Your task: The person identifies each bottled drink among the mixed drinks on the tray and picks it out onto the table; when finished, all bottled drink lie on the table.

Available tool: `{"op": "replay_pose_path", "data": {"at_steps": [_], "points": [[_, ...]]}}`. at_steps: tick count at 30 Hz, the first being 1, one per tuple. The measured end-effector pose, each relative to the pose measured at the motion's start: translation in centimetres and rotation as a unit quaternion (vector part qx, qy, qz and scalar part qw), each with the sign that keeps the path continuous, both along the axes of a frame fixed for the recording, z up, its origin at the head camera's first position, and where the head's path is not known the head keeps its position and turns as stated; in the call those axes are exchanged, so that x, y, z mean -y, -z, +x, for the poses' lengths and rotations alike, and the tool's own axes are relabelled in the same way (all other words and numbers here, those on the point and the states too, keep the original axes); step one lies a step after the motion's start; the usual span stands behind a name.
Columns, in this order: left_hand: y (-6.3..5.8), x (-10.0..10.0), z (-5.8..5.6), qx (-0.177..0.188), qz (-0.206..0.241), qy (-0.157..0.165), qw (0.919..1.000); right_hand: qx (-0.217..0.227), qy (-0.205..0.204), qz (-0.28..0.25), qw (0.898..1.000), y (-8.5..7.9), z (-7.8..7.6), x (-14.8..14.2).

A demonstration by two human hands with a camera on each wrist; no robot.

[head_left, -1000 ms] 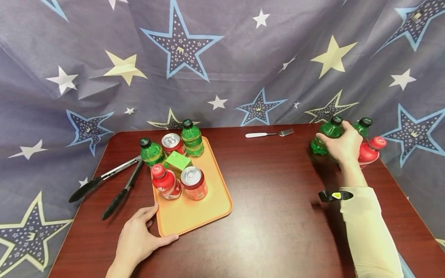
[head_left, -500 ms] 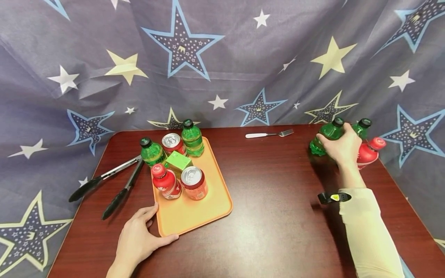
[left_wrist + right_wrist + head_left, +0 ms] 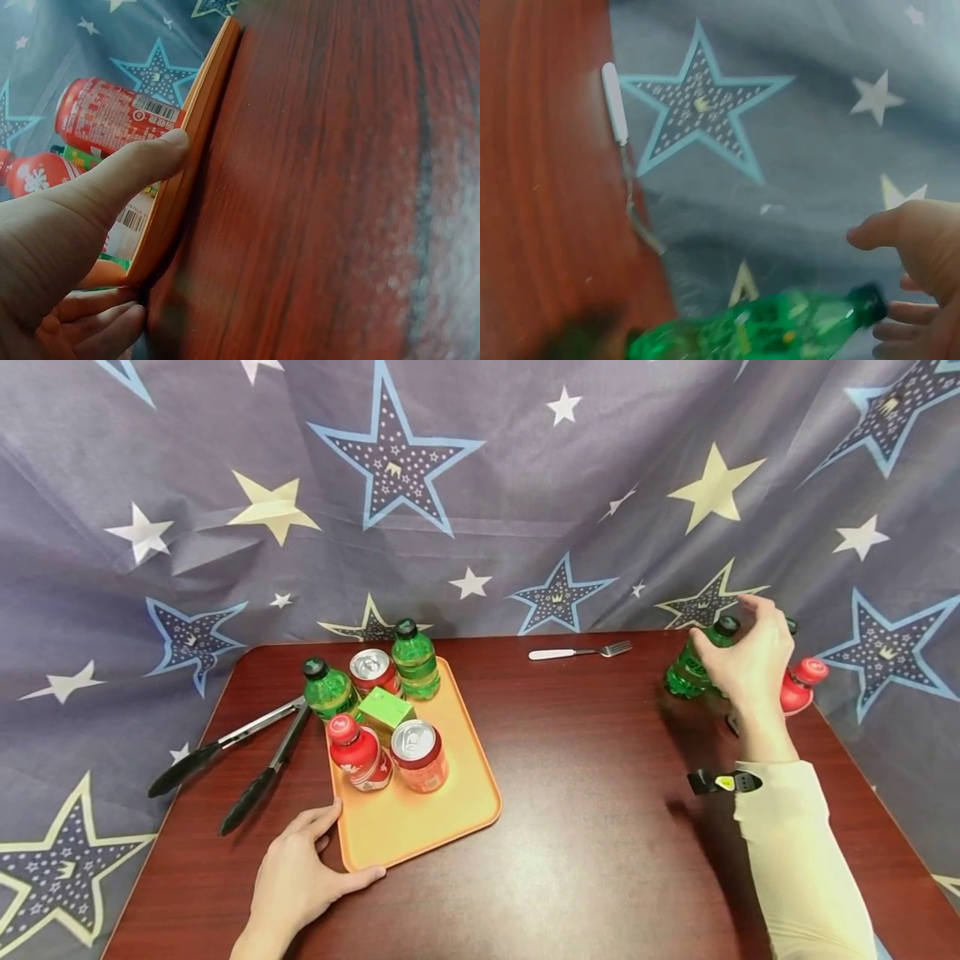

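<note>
My left hand [image 3: 296, 868] grips the near left corner of the orange tray [image 3: 405, 835], thumb along the front rim. On the tray stand a red bottle [image 3: 362, 756], two green bottles, one at the back [image 3: 416, 664] and one at the left [image 3: 328, 689], a green box [image 3: 386, 710] and two red cans, one near [image 3: 418, 760] and one far [image 3: 373, 670]. At the right, my right hand [image 3: 752, 660] hovers with thumb and fingers spread just above an upright green bottle [image 3: 684, 675], holding nothing. Behind the hand, another green bottle [image 3: 792, 627] is mostly hidden; a red bottle [image 3: 797, 689] is partly covered.
Open tongs [image 3: 258, 752] with black tips lie left of the tray. A white-handled fork [image 3: 579, 652] lies along the table's back edge. A star-patterned cloth [image 3: 510, 527] hangs behind the brown table [image 3: 585, 827].
My right hand has let go of the green bottle and risen a little up and to the right, fingers spreading. The bottle stays on the table. My left hand and the tray have not moved.
</note>
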State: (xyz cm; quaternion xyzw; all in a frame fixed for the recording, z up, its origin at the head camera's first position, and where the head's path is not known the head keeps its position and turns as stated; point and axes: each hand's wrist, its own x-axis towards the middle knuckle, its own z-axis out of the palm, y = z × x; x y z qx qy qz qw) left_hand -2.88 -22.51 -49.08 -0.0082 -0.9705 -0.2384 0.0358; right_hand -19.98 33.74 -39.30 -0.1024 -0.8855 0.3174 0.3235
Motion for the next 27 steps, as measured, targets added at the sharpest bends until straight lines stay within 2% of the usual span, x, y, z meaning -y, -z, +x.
{"op": "replay_pose_path", "data": {"at_steps": [4,8,15,20,27], "points": [[-0.1,-0.1,0.0,0.003,0.000,-0.001,1.0000,-0.026,-0.027,0.023,0.999,-1.5,-0.2,1.4],[-0.2,-0.1,0.0,0.005,-0.002,-0.001,1.0000,-0.033,-0.060,0.027,0.997,-2.8,-0.5,3.4],[-0.3,0.0,0.1,0.010,-0.005,-0.001,0.9999,-0.051,-0.143,0.035,0.988,-4.5,-0.3,7.7],[-0.3,-0.1,0.1,0.010,-0.006,0.000,0.9999,-0.060,-0.182,0.041,0.981,-5.2,-0.1,10.2],[-0.2,-0.2,0.1,0.002,-0.006,0.002,1.0000,-0.063,-0.214,0.050,0.973,-5.4,0.3,12.0]]}}
